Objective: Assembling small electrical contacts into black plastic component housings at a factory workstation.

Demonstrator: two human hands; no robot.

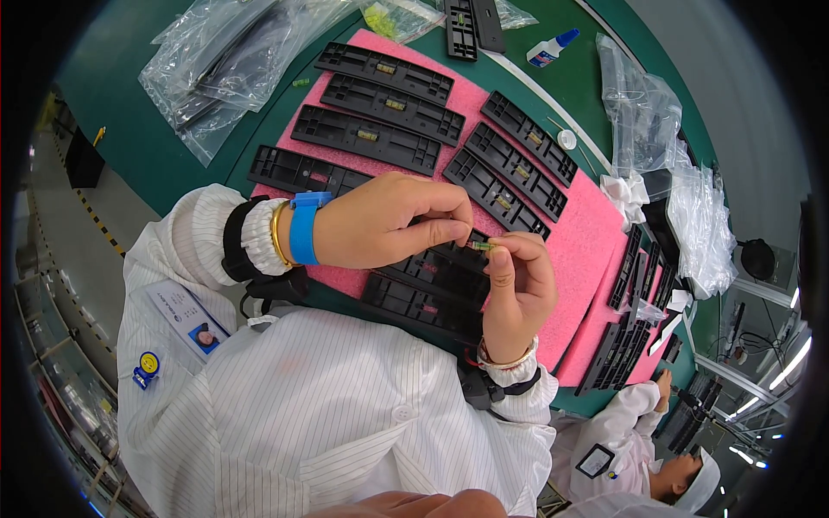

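Between my hands is a small green bubble vial (481, 246), the kind found in spirit levels. My right hand (521, 289) pinches its right end between thumb and finger. The closed thumb and forefinger of my left hand (384, 223) meet at the vial's left end. Beneath them lie black plastic level bodies (440, 274), partly hidden by my hands. Farther away, a black body (367, 136) has a yellowish vial in its middle slot, like several others in two columns. The body (294, 168) left of my left hand shows pink through its slot.
Pink foam sheet (583, 229) covers much of the green table (129, 129). A blue-capped bottle (553, 48) and a small white round dish (566, 139) stand beyond. Plastic bags (233, 65) lie far left, others (639, 104) right. A co-worker (635, 423) sits at lower right beside stacked black parts (613, 354).
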